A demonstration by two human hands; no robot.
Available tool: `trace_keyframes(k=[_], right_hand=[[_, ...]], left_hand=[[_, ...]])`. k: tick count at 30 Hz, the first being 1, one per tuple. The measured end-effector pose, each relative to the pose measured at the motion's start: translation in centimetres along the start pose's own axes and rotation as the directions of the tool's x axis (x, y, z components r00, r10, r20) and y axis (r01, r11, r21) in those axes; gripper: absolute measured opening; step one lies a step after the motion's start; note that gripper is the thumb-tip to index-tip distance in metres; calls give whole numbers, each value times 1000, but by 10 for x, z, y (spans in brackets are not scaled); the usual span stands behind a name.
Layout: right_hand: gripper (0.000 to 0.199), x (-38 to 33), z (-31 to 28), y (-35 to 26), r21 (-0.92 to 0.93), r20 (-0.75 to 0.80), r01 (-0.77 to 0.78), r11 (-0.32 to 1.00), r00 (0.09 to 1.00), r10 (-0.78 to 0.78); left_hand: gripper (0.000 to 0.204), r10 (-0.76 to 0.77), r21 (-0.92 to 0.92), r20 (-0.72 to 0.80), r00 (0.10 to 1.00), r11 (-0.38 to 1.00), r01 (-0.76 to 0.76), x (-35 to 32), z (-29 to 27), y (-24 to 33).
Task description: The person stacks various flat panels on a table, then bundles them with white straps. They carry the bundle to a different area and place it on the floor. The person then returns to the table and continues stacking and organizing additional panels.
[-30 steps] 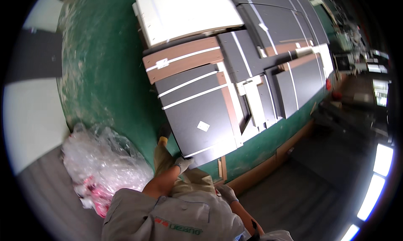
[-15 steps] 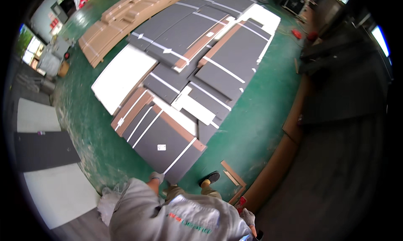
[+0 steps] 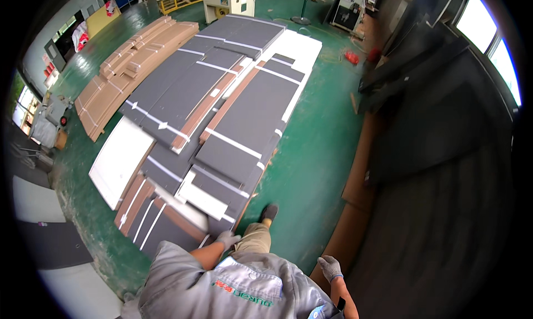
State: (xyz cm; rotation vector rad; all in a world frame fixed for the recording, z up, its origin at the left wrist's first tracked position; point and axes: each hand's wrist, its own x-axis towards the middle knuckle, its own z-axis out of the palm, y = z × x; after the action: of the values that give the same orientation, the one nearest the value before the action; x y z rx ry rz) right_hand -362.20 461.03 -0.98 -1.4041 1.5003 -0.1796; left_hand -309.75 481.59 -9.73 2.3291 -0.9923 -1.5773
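My left hand (image 3: 226, 240), in a grey work glove, is low by my thigh, beside the near corner of the strapped dark grey panels (image 3: 179, 230). Its fingers look stretched out, and nothing shows in them. Whether it touches the panels I cannot tell. My right hand (image 3: 331, 268), also gloved, hangs out to the right over the floor by the brown boards. Its fingers are curled, and what they hold, if anything, is hidden. In front spreads a large layered stack of dark grey panels (image 3: 244, 138) with white straps, brown edges and white pieces among them.
A white panel (image 3: 119, 158) lies along the stack's left side. Beyond it are strapped cardboard bundles (image 3: 130, 66). Brown boards (image 3: 358, 186) edge the green floor (image 3: 302, 172) on the right, beside dark sheets (image 3: 438, 136). A white machine (image 3: 230, 6) stands far ahead.
I have stepped forward along the stack's right side. My left hand has left the nearest panel's front edge. The red thing by my right hand is out of sight.
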Motion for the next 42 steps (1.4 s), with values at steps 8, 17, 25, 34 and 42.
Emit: trace_keyframes(k=[8,17,25,34,42], right_hand=[[26,169,-122,-152,463,32,-477,748,852,523],[53,470,-216,-44,-794,429,376,477,903,2],[26,802,-279,-414,-732,383,273,624,923,46],[47,1004,-77,-686,-594,687,684,423,705,-176],[95,1002,93,-808,-739,518,546,395,835,-186]], left_hand=[[67,-367,-212,-86,926,915,343,110,-127,72],[57,-180,-450,-384,905,893,-13,327,-315,383],[64,-848,-795,-241,472,451,405,312,-250,340],[95,-993,-945,92,-79,-112,308,314,-224,339],[92,-843,-543,465,271,-513,-665,411,-213,361]])
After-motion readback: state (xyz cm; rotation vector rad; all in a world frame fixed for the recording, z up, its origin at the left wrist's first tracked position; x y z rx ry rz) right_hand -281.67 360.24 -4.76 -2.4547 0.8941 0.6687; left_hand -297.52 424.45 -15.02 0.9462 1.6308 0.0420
